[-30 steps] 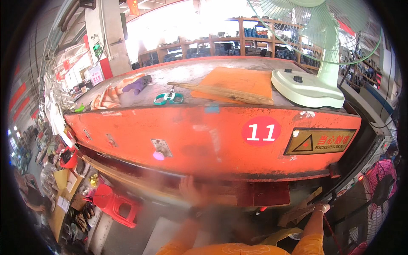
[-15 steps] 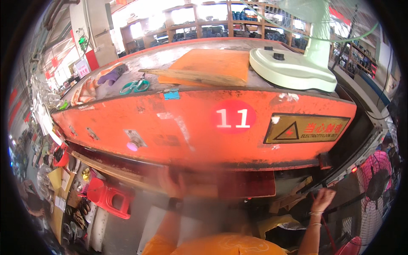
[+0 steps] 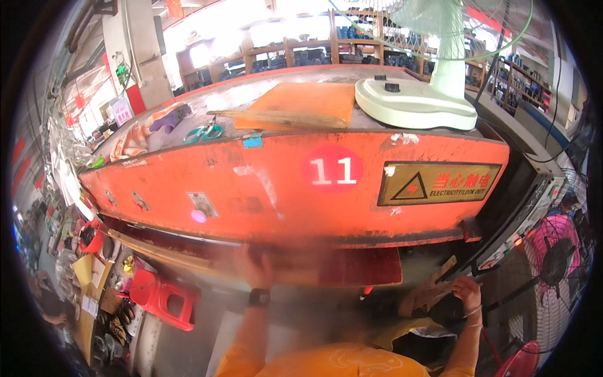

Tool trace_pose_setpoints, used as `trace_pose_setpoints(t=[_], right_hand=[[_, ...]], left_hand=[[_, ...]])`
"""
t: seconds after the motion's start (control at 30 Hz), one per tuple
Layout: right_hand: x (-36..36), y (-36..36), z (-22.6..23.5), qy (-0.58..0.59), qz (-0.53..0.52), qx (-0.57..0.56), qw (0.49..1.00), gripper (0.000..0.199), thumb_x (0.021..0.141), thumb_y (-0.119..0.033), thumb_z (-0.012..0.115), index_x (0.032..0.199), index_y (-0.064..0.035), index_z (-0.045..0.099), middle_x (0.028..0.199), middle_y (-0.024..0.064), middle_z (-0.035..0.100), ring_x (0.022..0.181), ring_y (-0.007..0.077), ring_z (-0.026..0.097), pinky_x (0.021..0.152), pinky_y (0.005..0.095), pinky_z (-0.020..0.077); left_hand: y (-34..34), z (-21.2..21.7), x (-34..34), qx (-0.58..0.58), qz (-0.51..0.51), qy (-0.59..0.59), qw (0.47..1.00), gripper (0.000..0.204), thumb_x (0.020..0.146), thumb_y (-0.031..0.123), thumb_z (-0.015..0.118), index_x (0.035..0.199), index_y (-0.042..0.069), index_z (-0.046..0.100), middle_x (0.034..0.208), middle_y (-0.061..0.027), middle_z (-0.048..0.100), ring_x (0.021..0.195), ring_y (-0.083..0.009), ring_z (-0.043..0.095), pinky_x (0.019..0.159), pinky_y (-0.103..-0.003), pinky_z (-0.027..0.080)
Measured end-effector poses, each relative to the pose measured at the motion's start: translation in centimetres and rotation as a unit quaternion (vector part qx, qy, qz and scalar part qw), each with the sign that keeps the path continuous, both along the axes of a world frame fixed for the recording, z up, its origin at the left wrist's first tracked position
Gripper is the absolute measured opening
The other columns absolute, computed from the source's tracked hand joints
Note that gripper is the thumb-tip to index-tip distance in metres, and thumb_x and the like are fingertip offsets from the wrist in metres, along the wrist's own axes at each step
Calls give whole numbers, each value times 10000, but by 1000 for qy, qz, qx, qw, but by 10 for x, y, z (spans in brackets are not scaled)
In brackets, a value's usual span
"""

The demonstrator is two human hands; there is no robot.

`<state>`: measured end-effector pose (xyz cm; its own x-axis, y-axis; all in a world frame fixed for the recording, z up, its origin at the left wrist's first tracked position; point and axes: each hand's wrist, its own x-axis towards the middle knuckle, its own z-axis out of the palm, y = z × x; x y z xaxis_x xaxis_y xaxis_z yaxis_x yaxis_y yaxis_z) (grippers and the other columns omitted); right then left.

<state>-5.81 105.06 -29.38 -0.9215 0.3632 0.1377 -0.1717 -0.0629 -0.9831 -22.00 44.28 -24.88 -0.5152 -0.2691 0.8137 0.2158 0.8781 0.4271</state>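
My left hand (image 3: 254, 267), with a dark band at its wrist, reaches under the front edge of the orange-red machine head (image 3: 276, 182). It is at the dark red board (image 3: 370, 267) and long wooden strip (image 3: 163, 251) below; blur hides its fingers and any contact. Off to the right, my right hand (image 3: 467, 291) hangs in the air with loosely bent fingers and nothing visible in them. It is beside a black handle (image 3: 485, 270) on the machine's side and near pieces of brown cardboard (image 3: 430, 292).
On the machine top lie an orange sheet (image 3: 308, 97), a wooden stick (image 3: 276, 118), teal-handled scissors (image 3: 204, 132) and a cloth (image 3: 130, 143), beside a pale green fan base (image 3: 411, 107). A red stool (image 3: 160, 296) stands lower left. A pink fan (image 3: 556, 242) is at the right.
The view has shifted slightly. My right hand has moved a little left, away from the black handle, and its fist has loosened. My left hand stays under the machine's front edge.
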Motion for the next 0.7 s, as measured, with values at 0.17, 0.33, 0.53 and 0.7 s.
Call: trace_pose_setpoints(t=[0.17,0.33,0.53,0.7], right_hand=[[-4,26,1,204,-356,223,884,531,793,29,475,1319,-20,421,1242,97,527,1108,235,522,972,338,398],[-14,50,-11,68,-288,23,955,538,741,39,443,1275,-22,458,1236,113,523,1110,236,506,993,349,351],[-5,-21,-7,33,-79,-145,986,259,839,-136,563,1075,-33,534,896,91,630,778,219,618,728,376,507],[4,-45,24,30,-1,-277,960,353,812,-129,541,1138,6,520,1098,154,606,954,286,614,854,400,487]], left_hand=[[-3,-4,-1,-8,10,-11,1000,600,775,168,611,1311,12,392,1306,-182,433,1257,-407,342,1044,-506,252],[-1,-1,0,-10,20,-10,1000,609,769,201,617,1304,7,401,1295,-185,449,1246,-408,361,1044,-514,264],[-10,0,-9,31,-56,24,998,405,759,159,622,1118,2,517,1070,-183,537,1015,-348,505,940,-441,373],[-21,-12,-14,-79,-15,59,995,525,883,339,577,1245,-25,463,1223,-215,505,1123,-387,476,968,-471,368]])
